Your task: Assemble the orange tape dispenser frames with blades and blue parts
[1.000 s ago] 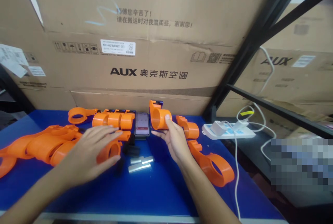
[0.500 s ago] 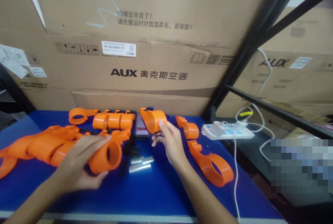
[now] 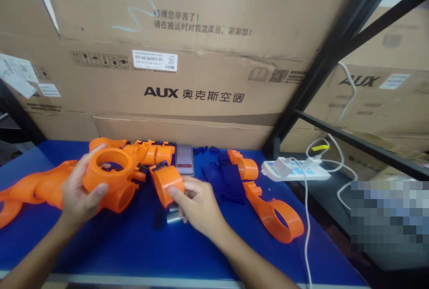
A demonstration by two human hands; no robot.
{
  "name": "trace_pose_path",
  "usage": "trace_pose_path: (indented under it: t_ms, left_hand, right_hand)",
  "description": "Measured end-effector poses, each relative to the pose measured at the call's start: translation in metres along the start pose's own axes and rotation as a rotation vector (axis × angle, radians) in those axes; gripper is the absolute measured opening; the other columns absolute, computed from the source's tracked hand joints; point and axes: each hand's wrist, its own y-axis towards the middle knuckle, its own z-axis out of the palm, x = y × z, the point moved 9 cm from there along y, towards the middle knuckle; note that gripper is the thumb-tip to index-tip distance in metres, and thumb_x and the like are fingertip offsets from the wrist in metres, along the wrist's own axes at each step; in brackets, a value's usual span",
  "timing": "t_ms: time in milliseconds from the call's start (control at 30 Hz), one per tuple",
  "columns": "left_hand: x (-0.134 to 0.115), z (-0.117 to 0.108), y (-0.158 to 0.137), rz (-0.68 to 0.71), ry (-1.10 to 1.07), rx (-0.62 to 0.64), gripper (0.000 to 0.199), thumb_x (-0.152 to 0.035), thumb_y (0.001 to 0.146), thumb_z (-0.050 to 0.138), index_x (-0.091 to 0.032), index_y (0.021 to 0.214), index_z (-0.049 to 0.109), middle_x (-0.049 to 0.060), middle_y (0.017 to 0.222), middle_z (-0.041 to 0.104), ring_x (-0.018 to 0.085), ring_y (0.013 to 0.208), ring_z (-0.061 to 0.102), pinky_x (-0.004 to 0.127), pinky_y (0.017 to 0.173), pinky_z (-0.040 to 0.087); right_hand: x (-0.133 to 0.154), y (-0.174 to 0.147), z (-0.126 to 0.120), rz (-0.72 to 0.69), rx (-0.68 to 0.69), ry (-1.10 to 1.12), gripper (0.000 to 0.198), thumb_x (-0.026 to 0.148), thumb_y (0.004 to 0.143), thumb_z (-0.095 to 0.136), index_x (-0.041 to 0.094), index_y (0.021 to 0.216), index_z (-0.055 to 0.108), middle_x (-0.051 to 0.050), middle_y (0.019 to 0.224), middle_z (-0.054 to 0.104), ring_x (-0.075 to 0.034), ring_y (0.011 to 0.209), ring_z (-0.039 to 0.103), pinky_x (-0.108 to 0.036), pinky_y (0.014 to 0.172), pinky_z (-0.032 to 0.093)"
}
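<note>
My left hand (image 3: 77, 193) is closed round an orange plastic tape dispenser (image 3: 125, 175), its round opening turned up toward me. Below that ring another orange ring shows; whether it belongs to the same piece I cannot tell. Between thumb and fingers, my right hand (image 3: 201, 206) grips a second orange tape dispenser (image 3: 169, 181) with a black strip along its upper edge. The two held pieces are close together over the blue table (image 3: 140, 253). Beneath my right fingers lies a shiny metal strip (image 3: 174, 217), partly covered.
Several orange dispensers (image 3: 36, 186) lie on the left, with others (image 3: 159, 154) at the back. A phone (image 3: 184, 157) rests against the carton (image 3: 201, 56). Dark blue pieces (image 3: 224, 179) and an orange dispenser (image 3: 281, 219) lie right, near a white power strip (image 3: 295, 170) with cables.
My right hand has brought its dispenser left and down, close to the left one. My left hand has raised and turned its dispenser so the ring faces up. Dark blue pieces are now uncovered.
</note>
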Motion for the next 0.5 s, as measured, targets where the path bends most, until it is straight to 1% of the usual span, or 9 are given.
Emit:
trace_pose_path:
  t_ms: [67,133,167,233,333,433,500]
  left_hand:
    - [-0.008,0.001,0.003,0.021,-0.035,-0.021,0.077,-0.073,0.083,0.062,-0.027,0.145,0.055,0.005,0.147,0.061,0.041,0.122,0.063,0.059,0.112,0.048]
    - [-0.015,0.002,0.004,0.048,-0.048,-0.043,0.078,-0.073,0.082,0.064,-0.025,0.144,0.056,0.006,0.148,0.061,0.043,0.131,0.058,0.059,0.117,0.043]
    - [-0.018,0.003,0.004,0.061,-0.048,-0.05,0.078,-0.073,0.082,0.065,-0.025,0.143,0.057,0.007,0.148,0.061,0.044,0.134,0.056,0.059,0.118,0.042]
    - [-0.02,0.005,0.003,0.08,-0.035,-0.06,0.08,-0.072,0.082,0.067,-0.024,0.145,0.056,0.009,0.148,0.061,0.043,0.134,0.056,0.06,0.118,0.042]
    - [-0.02,0.009,0.002,0.099,-0.01,-0.053,0.081,-0.069,0.082,0.069,-0.022,0.146,0.055,0.012,0.148,0.062,0.042,0.133,0.058,0.061,0.117,0.043]
    - [-0.023,0.015,0.001,0.112,-0.023,-0.015,0.076,-0.063,0.085,0.07,-0.022,0.147,0.054,0.012,0.147,0.062,0.041,0.134,0.058,0.059,0.117,0.043]
    - [-0.025,0.021,0.0,0.117,-0.035,0.022,0.073,-0.058,0.086,0.071,-0.023,0.147,0.054,0.012,0.147,0.061,0.04,0.138,0.055,0.058,0.119,0.041]
  right_hand:
    - [-0.01,-0.003,0.011,0.031,0.013,-0.016,0.038,0.055,0.087,0.076,0.02,0.075,0.079,-0.003,0.079,0.074,-0.008,0.04,0.055,-0.02,0.032,0.039]
    - [-0.017,-0.006,0.019,0.063,0.015,-0.029,0.041,0.056,0.089,0.074,0.02,0.07,0.077,0.0,0.063,0.069,-0.01,0.039,0.056,-0.02,0.033,0.04]
    - [-0.02,-0.007,0.023,0.073,0.013,-0.031,0.042,0.057,0.089,0.073,0.02,0.068,0.076,0.0,0.059,0.066,-0.011,0.039,0.057,-0.02,0.034,0.041]
    - [-0.022,-0.009,0.028,0.081,0.01,-0.025,0.044,0.057,0.09,0.072,0.02,0.066,0.074,0.001,0.056,0.065,-0.012,0.041,0.059,-0.02,0.035,0.044]
    - [-0.027,-0.008,0.036,0.084,0.035,-0.014,0.045,0.057,0.093,0.068,0.02,0.069,0.075,-0.001,0.062,0.069,-0.012,0.045,0.063,-0.02,0.037,0.047]
    - [-0.034,-0.007,0.043,0.101,0.079,-0.001,0.048,0.059,0.094,0.064,0.018,0.072,0.075,-0.005,0.085,0.076,-0.013,0.052,0.069,-0.02,0.04,0.051]
    - [-0.039,-0.008,0.049,0.119,0.114,0.015,0.051,0.061,0.095,0.061,0.016,0.075,0.075,-0.008,0.099,0.077,-0.013,0.057,0.071,-0.021,0.042,0.054]
